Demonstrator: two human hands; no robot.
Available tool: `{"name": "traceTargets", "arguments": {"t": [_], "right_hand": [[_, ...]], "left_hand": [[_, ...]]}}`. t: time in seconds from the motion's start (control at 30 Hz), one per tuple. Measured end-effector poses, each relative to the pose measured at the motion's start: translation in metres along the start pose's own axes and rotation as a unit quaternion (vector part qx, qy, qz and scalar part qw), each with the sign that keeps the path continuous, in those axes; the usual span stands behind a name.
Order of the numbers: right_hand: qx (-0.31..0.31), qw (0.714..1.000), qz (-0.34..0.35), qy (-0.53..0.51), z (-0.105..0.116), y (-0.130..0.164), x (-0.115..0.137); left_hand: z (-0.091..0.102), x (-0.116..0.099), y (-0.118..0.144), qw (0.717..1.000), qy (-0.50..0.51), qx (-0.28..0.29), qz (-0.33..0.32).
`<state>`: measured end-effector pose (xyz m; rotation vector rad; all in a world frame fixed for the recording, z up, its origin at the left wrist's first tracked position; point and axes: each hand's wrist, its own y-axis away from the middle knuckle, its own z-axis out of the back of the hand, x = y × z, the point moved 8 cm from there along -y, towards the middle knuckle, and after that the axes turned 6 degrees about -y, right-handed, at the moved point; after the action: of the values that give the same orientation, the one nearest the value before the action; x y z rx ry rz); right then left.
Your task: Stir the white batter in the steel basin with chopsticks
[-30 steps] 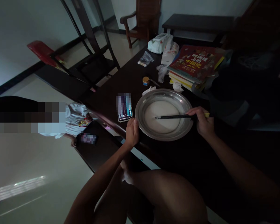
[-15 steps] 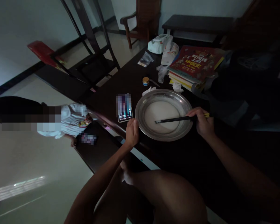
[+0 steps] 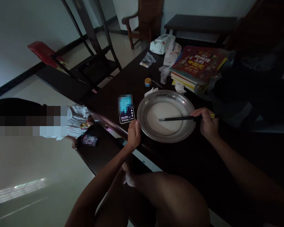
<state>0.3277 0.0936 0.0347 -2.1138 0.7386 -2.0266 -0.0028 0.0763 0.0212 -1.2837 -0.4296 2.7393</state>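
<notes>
- Table [image 3: 137, 78]: dark, with the pan near its front edge.
- Pan [image 3: 145, 126]: round, metal, white liquid inside.
- Books [image 3: 196, 64]: stacked behind the pan.
- Phone [image 3: 126, 114]: just left of the pan.
- Left hand [image 3: 134, 135]: curled on the pan's rim.
- Right hand [image 3: 207, 123]: closed around chopsticks [image 3: 177, 119], tips in the liquid.

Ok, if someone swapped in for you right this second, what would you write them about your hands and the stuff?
Left hand: grips the near-left rim of the metal pan.
Right hand: holds the chopsticks, tips in the white batter.
The pan sits on the dark table, with a phone just left of it.
Done: batter is in the pan.
Left: probably more stirring; its smoothness can't be judged.
</notes>
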Motion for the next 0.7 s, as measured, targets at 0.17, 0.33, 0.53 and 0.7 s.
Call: {"name": "traceTargets", "arguments": {"t": [0.17, 0.33, 0.53, 0.7], "right_hand": [[0.026, 1.000, -0.003, -0.013, -0.0043, 0.0001, -0.0007], [0.010, 1.000, 0.003, -0.020, -0.0010, -0.0003, -0.0001], [0.021, 1.000, 0.001, -0.009, -0.0025, -0.0004, -0.0007], [0.019, 1.000, -0.004, -0.022, -0.0028, 0.0003, -0.0008]], "left_hand": [[0.0001, -0.0009, 0.0003, 1.000, -0.004, 0.002, -0.003], [-0.0001, -0.0012, 0.0001, 1.000, -0.008, 0.002, -0.005], [0.0012, -0.0009, -0.0006, 1.000, -0.010, -0.004, -0.009], [0.0012, -0.0022, -0.0001, 1.000, -0.006, 0.000, -0.009]]}}
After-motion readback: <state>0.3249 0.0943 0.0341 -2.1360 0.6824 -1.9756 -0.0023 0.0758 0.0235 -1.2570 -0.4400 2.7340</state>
